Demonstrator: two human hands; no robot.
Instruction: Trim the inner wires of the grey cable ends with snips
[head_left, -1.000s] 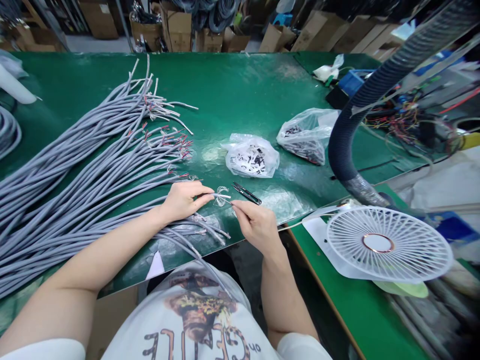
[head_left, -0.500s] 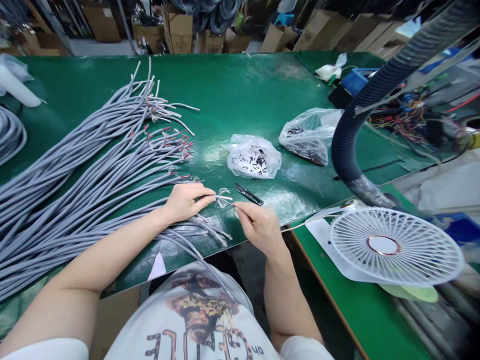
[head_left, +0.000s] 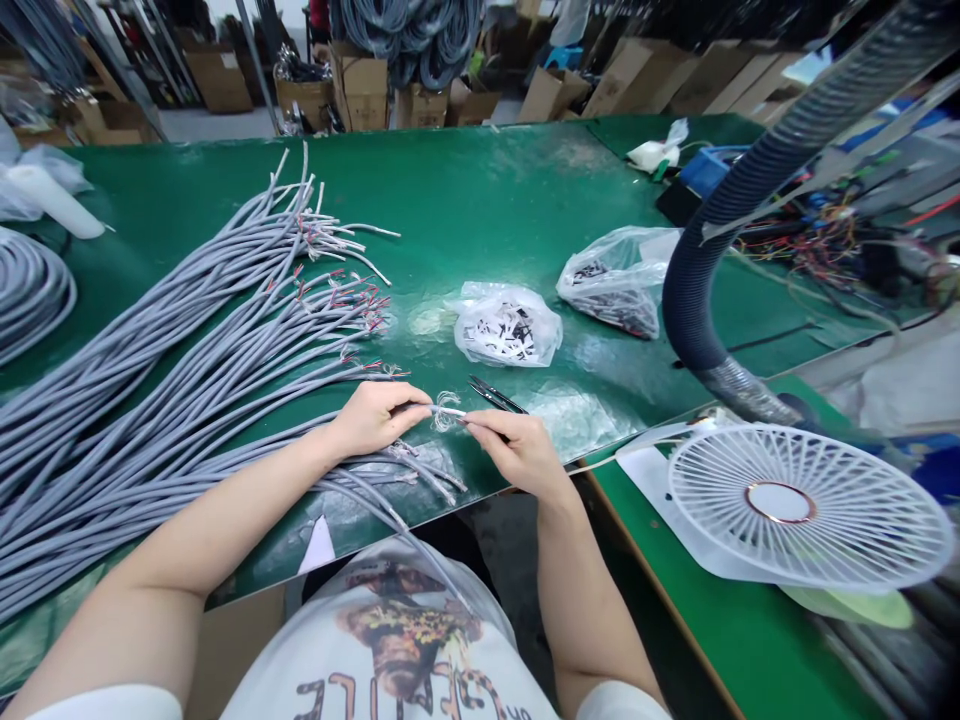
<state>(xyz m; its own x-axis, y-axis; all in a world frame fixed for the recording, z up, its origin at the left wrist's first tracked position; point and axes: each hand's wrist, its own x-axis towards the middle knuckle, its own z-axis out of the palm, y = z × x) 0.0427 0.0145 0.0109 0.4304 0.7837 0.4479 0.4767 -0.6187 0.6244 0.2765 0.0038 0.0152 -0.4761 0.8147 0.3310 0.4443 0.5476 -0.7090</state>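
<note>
My left hand (head_left: 379, 416) pinches a grey cable close to its stripped end, thumb and forefinger pressed together. Between the hands, frayed whitish strands (head_left: 448, 412) fan out around the pale core of that cable. My right hand (head_left: 514, 445) is closed at the tip of the same core; the exact bit under its fingertips is too small to make out. Just beyond the right hand lie small black thread snips (head_left: 496, 394). Grey cables (head_left: 172, 320) in thick bundles spread over the left of the table, many with red and white wire ends showing.
On the green table (head_left: 465, 210) sit a clear bag of white and black bits (head_left: 510, 325) and another bag of dark pieces (head_left: 619, 280). A ribbed black hose (head_left: 694, 270) arches down at right. Near it stands a white fan (head_left: 810, 505). Cardboard boxes (head_left: 360, 90) line the back.
The right hand's fingertips have come slightly closer to the cable's core end. My view has tilted a little, so everything sits lower in the picture. The left hand keeps its hold.
</note>
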